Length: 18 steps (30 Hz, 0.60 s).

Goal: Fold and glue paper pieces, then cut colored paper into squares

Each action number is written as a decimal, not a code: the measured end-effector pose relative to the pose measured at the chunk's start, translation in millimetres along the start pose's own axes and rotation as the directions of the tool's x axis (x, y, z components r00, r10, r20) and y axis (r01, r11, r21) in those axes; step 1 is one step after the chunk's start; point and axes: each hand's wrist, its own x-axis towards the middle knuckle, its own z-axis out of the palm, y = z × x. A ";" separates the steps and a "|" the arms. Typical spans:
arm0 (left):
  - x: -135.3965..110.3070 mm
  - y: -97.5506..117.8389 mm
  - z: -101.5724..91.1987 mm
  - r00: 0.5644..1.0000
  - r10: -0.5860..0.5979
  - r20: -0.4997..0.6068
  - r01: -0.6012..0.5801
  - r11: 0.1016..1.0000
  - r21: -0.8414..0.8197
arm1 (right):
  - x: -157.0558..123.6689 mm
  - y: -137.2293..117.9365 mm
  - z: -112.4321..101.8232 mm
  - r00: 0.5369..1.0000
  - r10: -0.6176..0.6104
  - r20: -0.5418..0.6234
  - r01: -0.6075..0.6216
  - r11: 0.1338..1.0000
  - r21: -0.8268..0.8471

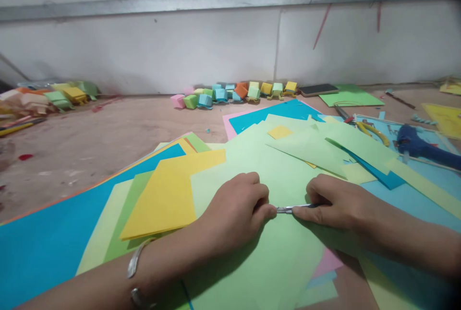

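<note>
So the right hand (333, 202) has its grip closed round the handle of a slim silver cutter (286, 209), and the left hand (241, 207) has its thumb and fingers pinched on the other end. The cutter's sitting crosswise between them, just over a big pale green sheet (277, 267). Folded yellow paper (169, 195) lies left of that, blue glue gun (425, 147) off right, little paper figures (221, 94) along the back of the worktop (72, 151).

Left hand (239, 204): closed at tip of slim metal tool (284, 209) | Right hand (333, 202): grips body | Below: light-green sheet (277, 262) | Rear: small folded-paper pieces (221, 94)
</note>
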 end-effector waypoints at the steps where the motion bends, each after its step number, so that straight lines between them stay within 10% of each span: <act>1: 0.1 -0.8 -1.8 1.000 0.012 0.005 -0.012 1.000 -0.009 | 0.8 -1.0 0.1 1.000 0.001 -0.002 -0.001 1.000 -0.003; 18: -0.1 -5.8 -13.5 0.993 0.031 0.118 -0.018 0.995 -0.103 | -0.8 -3.1 -2.0 0.995 0.065 0.069 -0.067 0.998 0.016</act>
